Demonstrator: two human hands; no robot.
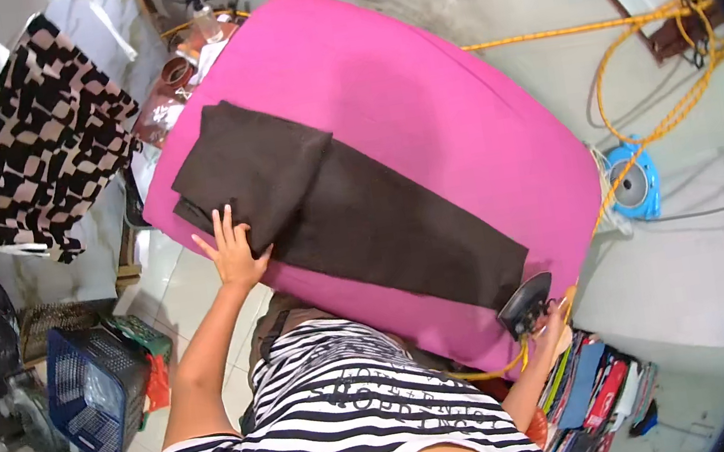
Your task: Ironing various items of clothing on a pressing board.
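A pair of dark brown trousers (389,222) lies folded lengthwise across the pink padded ironing board (395,73). The wide end is to the left, with an upper part folded over, and the narrow end is to the right. My left hand (236,252) rests on the near left edge of the trousers with its fingers spread. At the narrow end, a clothes iron (530,305) is tilted up, its dark plate showing beside the hem. My right hand (549,324) is around the iron's handle, which is partly hidden. A yellow cord runs from the iron.
Yellow cord (660,129) loops on the wall at right, near a blue fan-like device (635,182). Stacked folded clothes (593,388) stand at lower right. A patterned garment (44,140) hangs at left above a blue plastic basket (96,399). A clear bottle (205,19) stands behind the board.
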